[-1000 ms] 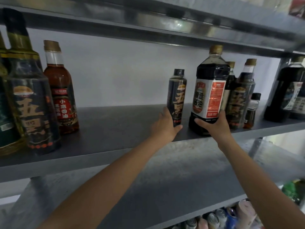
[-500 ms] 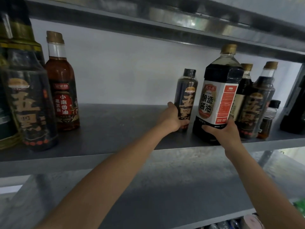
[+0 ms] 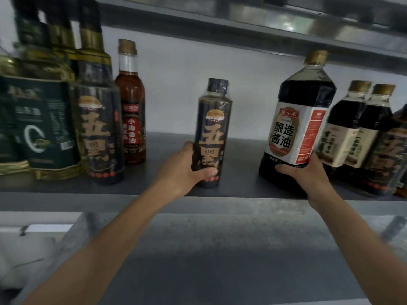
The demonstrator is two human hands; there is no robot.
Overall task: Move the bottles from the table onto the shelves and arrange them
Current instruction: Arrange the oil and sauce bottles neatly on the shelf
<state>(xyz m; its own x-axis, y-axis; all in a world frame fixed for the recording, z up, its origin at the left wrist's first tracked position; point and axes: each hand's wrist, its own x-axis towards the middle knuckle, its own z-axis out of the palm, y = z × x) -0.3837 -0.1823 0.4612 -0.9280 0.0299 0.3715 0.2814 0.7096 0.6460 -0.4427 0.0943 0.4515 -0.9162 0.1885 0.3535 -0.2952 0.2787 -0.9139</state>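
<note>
Standing in left hand [image 3: 179, 172]: slim black bottle [image 3: 212, 128], gold lettering

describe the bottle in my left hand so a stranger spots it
On the grey metal shelf, find the bare middle stretch. The slim dark bottle stands there alone, gripped low by the left hand. Unlike the white-labelled jug beside it, it is narrow and black-capped.

Grey shelf [image 3: 167, 150] bears upright bottles [image 3: 131, 102], a green tin [image 3: 44, 128], a soy jug [image 3: 297, 119]

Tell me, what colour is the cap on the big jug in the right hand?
Gold cap, clearest in the head view.
</note>
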